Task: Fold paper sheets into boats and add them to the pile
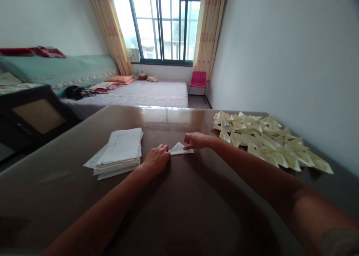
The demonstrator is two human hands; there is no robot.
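A small folded sheet of printed paper (177,150), with a pointed top and a flat strip along its bottom, lies on the brown table between my hands. My left hand (157,158) is closed at the paper's left corner, its curled fingers covering that end. From the right, my right hand (197,140) reaches over the other side; its fingers are bent and the thumb rests on the paper's right slope. Left of my left hand is a stack of loose white sheets (120,145), its edges uneven. Many folded cream paper boats (260,136) stand crowded together at the right.
The glossy brown table (168,218) spans the foreground, and a white wall (280,54) runs along its right side. Beyond it are a bed (157,93), a pink chair (199,80) and a curtained window (168,27). A dark cabinet (36,113) stands at the left.
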